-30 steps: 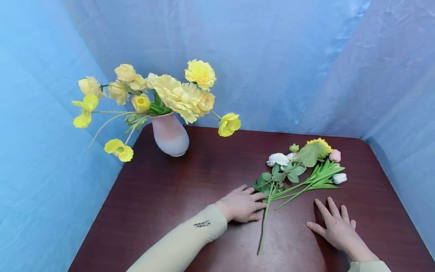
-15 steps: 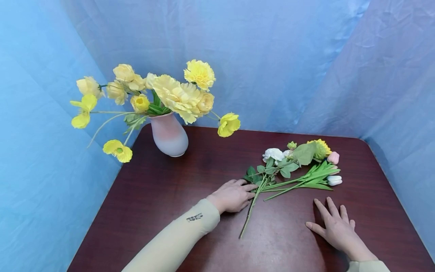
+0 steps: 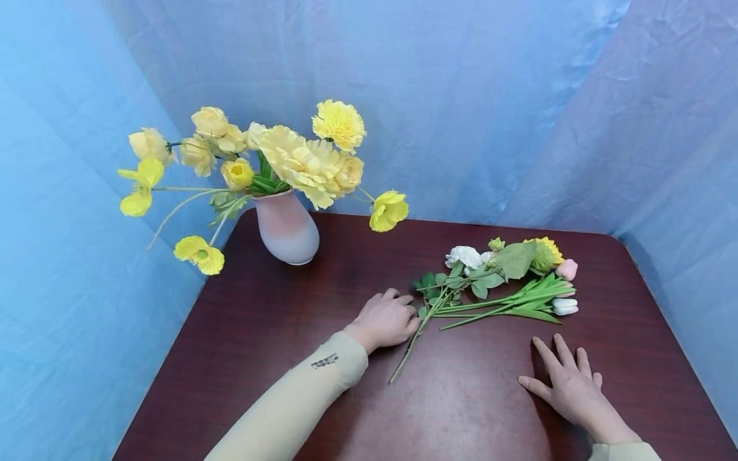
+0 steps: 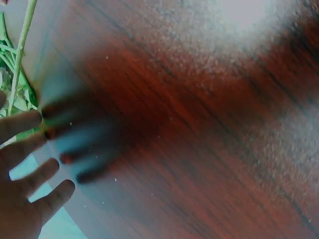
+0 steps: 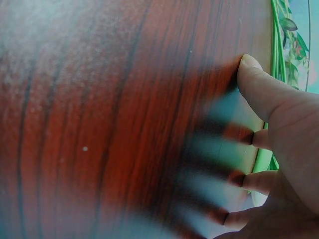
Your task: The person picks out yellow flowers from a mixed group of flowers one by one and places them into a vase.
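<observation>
My left hand (image 3: 385,320) is palm down on the table, just left of the crossing stems of a loose bunch of flowers. Its fingers are spread in the left wrist view, tips at the tabletop beside a green stem (image 4: 22,50). The bunch has a white flower (image 3: 463,257) on a long leafy stem, a sunflower (image 3: 544,254), a pink tulip (image 3: 567,269) and a white tulip (image 3: 565,307). My right hand (image 3: 576,392) rests on the table in front of the tulips, fingers splayed and holding nothing.
At the back left stands a pink-and-white vase (image 3: 288,230) full of yellow flowers (image 3: 305,163), several stems reaching far out over the table's left edge. Blue cloth (image 3: 438,115) hangs around the dark wooden table (image 3: 277,333).
My left hand has moved left and away from me, and the bunch of flowers has slid the same way. The right hand stays where it was.
</observation>
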Tool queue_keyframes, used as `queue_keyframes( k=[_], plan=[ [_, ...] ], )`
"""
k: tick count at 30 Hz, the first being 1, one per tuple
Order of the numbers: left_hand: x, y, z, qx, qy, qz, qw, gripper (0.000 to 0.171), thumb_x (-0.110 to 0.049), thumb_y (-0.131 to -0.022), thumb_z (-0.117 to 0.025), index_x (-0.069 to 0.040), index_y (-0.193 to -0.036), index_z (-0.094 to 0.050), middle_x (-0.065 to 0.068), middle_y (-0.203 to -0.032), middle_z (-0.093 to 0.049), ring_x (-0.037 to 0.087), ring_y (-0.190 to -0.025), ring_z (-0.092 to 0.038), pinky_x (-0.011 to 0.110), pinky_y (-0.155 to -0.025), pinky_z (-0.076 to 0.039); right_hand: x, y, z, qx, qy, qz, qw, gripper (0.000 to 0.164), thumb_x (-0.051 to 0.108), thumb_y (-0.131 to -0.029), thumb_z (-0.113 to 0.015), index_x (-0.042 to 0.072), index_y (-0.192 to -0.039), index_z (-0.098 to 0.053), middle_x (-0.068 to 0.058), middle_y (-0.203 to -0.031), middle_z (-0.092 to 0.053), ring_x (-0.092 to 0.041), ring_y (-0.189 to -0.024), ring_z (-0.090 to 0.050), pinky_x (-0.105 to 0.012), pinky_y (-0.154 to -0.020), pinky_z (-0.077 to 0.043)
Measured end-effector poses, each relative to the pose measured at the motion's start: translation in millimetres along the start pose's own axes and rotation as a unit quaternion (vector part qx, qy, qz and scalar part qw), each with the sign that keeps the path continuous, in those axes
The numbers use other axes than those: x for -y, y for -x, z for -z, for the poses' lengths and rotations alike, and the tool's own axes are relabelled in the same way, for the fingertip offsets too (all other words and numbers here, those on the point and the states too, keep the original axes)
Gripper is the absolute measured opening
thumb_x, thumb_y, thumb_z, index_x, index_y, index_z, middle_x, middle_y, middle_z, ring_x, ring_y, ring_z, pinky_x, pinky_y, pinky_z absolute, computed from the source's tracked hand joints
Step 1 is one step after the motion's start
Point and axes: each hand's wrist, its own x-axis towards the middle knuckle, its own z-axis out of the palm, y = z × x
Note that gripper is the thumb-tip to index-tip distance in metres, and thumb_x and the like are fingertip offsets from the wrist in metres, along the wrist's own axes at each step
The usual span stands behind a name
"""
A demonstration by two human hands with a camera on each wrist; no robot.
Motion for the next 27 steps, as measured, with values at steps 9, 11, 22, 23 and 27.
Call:
queue_keyframes(
  k=[9, 11, 22, 23, 27],
  plan=[
    [-10.1, -1.9, 1.0, 0.01, -0.01, 0.051, 0.9986, 0.056, -0.071, -0.085, -0.051, -0.019, -0.104, -0.059, 0.003, -0.107, -0.05, 0.023, -0.091, -0.042, 0.036, -0.074, -0.044, 1, 0, 2, 0.001, 0.001, 0.0, 1.0, 0.087, 0.064, -0.086, -0.057, 0.007, -0.146, -0.029, -0.038, -0.145, -0.017, -0.072, -0.119, -0.013, -0.088, -0.077, -0.018],
    [-9.7, -3.6, 1.4, -0.012, 0.004, 0.071, 0.9974, 0.05, -0.065, -0.089, -0.052, -0.017, -0.104, -0.055, 0.002, -0.101, -0.05, 0.022, -0.084, -0.045, 0.036, -0.067, -0.047, 1, 0, 2, 0.0, 0.001, 0.001, 1.0, 0.087, 0.064, -0.086, -0.057, 0.007, -0.147, -0.029, -0.038, -0.145, -0.017, -0.072, -0.119, -0.013, -0.088, -0.077, -0.018],
    [-8.0, -21.1, 13.2, -0.099, 0.04, 0.097, 0.9895, 0.019, -0.036, -0.098, -0.055, -0.017, -0.099, -0.056, -0.003, -0.084, -0.055, 0.016, -0.066, -0.053, 0.034, -0.052, -0.051, 1, 1, 0, -0.009, 0.001, 0.003, 1.0, 0.087, 0.062, -0.086, -0.059, 0.007, -0.146, -0.029, -0.038, -0.145, -0.018, -0.072, -0.12, -0.014, -0.088, -0.077, -0.018],
    [-8.2, -21.9, 13.5, -0.093, 0.043, 0.097, 0.99, 0.017, -0.034, -0.099, -0.056, -0.018, -0.094, -0.058, -0.003, -0.082, -0.056, 0.017, -0.067, -0.054, 0.035, -0.053, -0.052, 1, 1, 0, -0.008, 0.001, 0.002, 1.0, 0.087, 0.062, -0.086, -0.059, 0.008, -0.146, -0.029, -0.038, -0.145, -0.018, -0.072, -0.12, -0.014, -0.088, -0.077, -0.018],
    [-9.2, -24.1, 14.9, -0.086, 0.049, 0.1, 0.99, 0.022, -0.03, -0.1, -0.053, -0.019, -0.084, -0.062, -0.004, -0.078, -0.061, 0.016, -0.071, -0.059, 0.036, -0.059, -0.054, 1, 1, 0, -0.006, -0.001, 0.0, 1.0, 0.088, 0.063, -0.085, -0.059, 0.008, -0.146, -0.029, -0.038, -0.145, -0.018, -0.072, -0.12, -0.014, -0.088, -0.078, -0.018]
  ],
)
